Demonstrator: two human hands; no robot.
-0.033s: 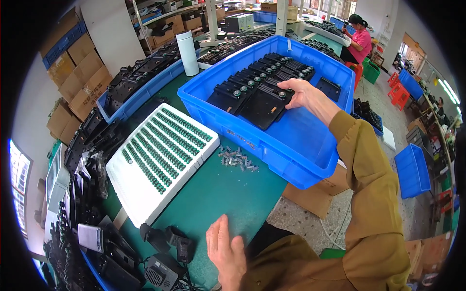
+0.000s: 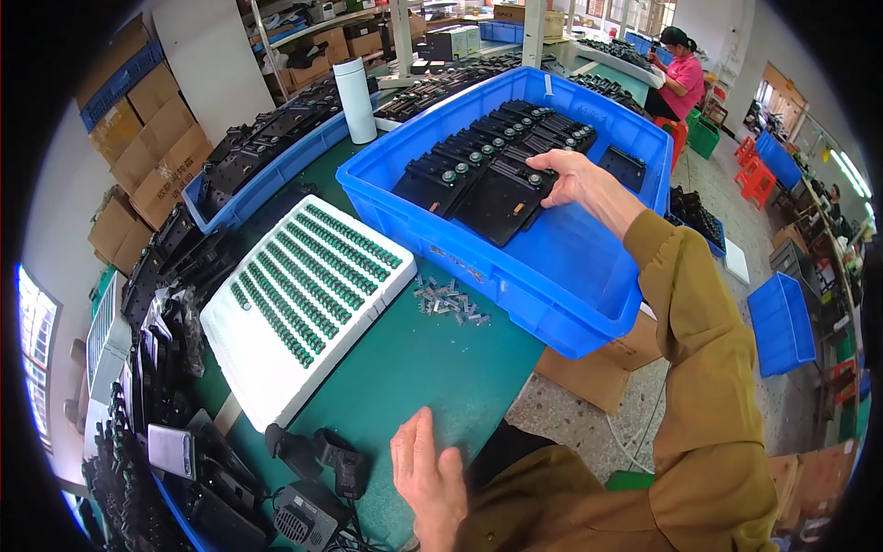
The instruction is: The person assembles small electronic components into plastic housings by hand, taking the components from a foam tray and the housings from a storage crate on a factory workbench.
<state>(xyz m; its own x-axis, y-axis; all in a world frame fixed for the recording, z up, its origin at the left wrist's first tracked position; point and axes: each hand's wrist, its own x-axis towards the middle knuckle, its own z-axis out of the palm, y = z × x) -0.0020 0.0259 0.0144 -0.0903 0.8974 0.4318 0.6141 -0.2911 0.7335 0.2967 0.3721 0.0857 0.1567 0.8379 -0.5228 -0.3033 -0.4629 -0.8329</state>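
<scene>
My right hand point(image 2: 572, 180) reaches into a blue plastic bin point(image 2: 515, 296), thumb and fingers closed on the edge of a flat black plastic panel point(image 2: 495, 204). Similar black panels point(image 2: 425, 191) lie overlapped in a row behind it, with round metal-and-green parts on them. Another panel point(image 2: 624, 168) lies apart at the bin's right side. Low over the green tabletop point(image 2: 414, 368), near its front edge, my left hand point(image 2: 427, 469) is open, fingers stretched, holding nothing. A white foam tray point(image 2: 246, 354) with rows of small green parts point(image 2: 317, 267) lies left of the bin.
Small metal pieces point(image 2: 452, 302) are scattered beside the bin. Black corded devices point(image 2: 311, 515) sit at the front left. A white bottle point(image 2: 355, 103) stands behind the tray, near another bin point(image 2: 221, 216) of black parts. A person in pink point(image 2: 682, 87) sits far right.
</scene>
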